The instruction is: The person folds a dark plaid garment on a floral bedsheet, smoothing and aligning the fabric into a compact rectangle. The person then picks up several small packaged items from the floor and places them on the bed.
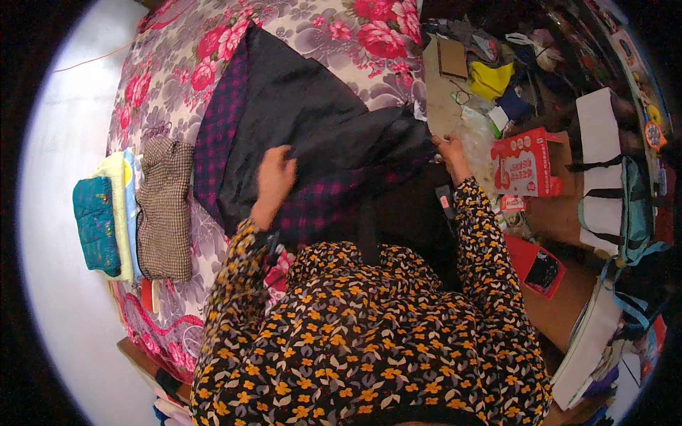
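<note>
A dark garment (305, 92) lies spread over the bed in front of me, its smooth black lining turned up and a purple-and-navy plaid side showing along its left and near edges. My right hand (452, 156) pinches the garment's right edge, close to the side of the bed. Over the left part of the black lining is my left hand (275, 181), slightly blurred, its fingers loosely bent and apart with nothing seen in them. Whether it touches the cloth is hard to see.
Folded clothes rest at the bed's left edge: a brown checked piece (165, 209), a pale yellow one (117, 206) and a teal one (96, 227). Beneath is a floral bedspread (383, 71). To the right stand a red box (522, 163), yellow cloth (491, 79) and a teal-trimmed bag (632, 206).
</note>
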Demonstrator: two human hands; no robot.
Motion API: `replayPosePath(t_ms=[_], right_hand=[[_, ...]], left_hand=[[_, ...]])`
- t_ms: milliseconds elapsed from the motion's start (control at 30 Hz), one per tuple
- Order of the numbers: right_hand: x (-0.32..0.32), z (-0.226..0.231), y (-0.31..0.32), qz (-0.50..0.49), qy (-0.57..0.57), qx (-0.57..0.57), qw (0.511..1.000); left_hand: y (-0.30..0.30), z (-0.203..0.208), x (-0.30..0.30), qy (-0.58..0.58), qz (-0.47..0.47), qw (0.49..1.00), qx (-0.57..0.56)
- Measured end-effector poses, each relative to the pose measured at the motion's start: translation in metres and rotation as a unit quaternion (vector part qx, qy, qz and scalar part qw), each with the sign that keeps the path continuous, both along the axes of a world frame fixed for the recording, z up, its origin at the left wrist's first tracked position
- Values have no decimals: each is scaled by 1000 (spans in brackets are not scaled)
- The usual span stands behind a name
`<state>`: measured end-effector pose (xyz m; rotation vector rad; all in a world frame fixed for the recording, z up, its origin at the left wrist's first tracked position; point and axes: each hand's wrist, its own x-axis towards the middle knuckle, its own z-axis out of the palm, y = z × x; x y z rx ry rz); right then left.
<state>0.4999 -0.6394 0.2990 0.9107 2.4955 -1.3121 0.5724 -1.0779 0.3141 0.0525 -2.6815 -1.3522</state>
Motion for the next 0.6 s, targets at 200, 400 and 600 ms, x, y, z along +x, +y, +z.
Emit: replayPosePath(t_ms=[200,400,600], right_hand=[[-8,35,-12,45,-71,-38,996],[19,141,-31,-25,116,-385,915],[129,310,-69,75,359,-174,914]], left_hand=[[98,32,-80,39,-108,993,5],[118,38,-97,-51,-206,977,-11],[137,28,-90,-45,-277,960,-13]])
